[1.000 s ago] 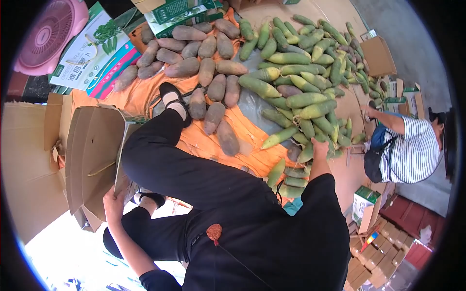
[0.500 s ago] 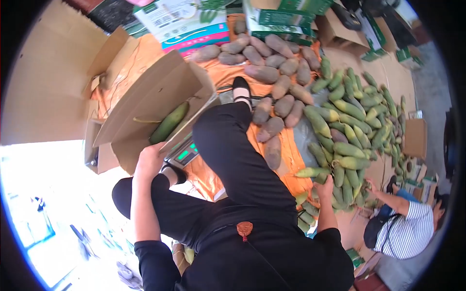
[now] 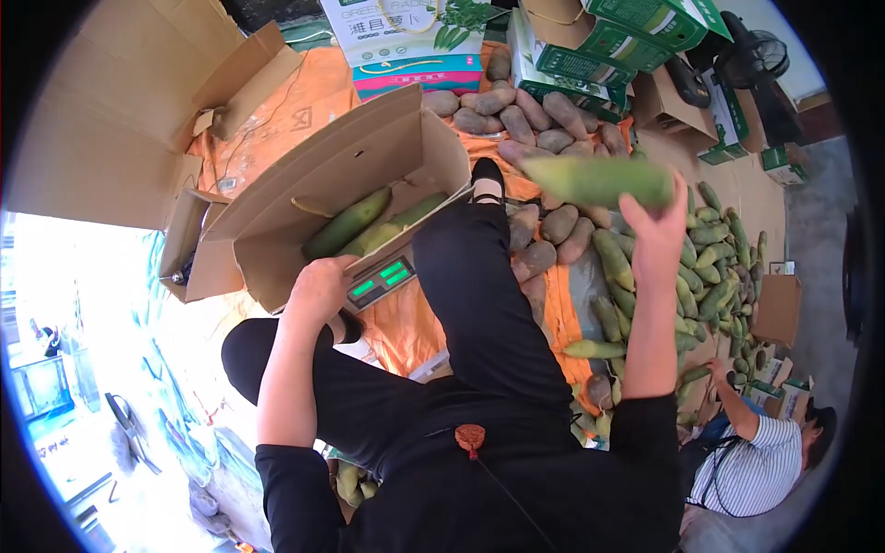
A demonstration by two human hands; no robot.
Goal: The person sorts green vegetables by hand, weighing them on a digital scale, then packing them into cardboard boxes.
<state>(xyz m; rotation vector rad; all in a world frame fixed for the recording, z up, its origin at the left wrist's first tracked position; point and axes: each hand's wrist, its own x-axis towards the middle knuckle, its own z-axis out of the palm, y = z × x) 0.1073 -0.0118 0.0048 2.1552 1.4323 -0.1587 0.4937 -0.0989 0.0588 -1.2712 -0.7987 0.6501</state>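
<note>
Long green radish (image 3: pixel 597 179): blurred, lying roughly level in the air, gripped from below by the right hand (image 3: pixel 656 238), whose fingers curl around its right end. It sits above the person's raised black-trousered knee (image 3: pixel 461 267) and above the brown roots on the ground.

Right hand: closed on the radish, arm raised.

Left hand (image 3: pixel 318 288): clasped over the near edge of the open brown cardboard box (image 3: pixel 277 221); how far its fingers curl I cannot tell.

Open brown cardboard box: flaps spread, tilted towards the person; holds at least two more green radishes (image 3: pixel 359 221) lying lengthwise. It rests on a grey weighing scale with green lit digits (image 3: pixel 380 278), which shows just under the box's near edge.

Orange ground sheet (image 3: pixel 277 120): spread beneath box, scale and produce.

Heap of brown oblong roots (image 3: pixel 544 124): beyond the knee, on the sheet.

Pile of green radishes (image 3: pixel 701 267): to the right, on the ground.

Printed green-and-white cartons (image 3: pixel 590 46): at the far edge.

Another person in a striped shirt (image 3: pixel 756 465): lower right, beside the green pile.
</note>
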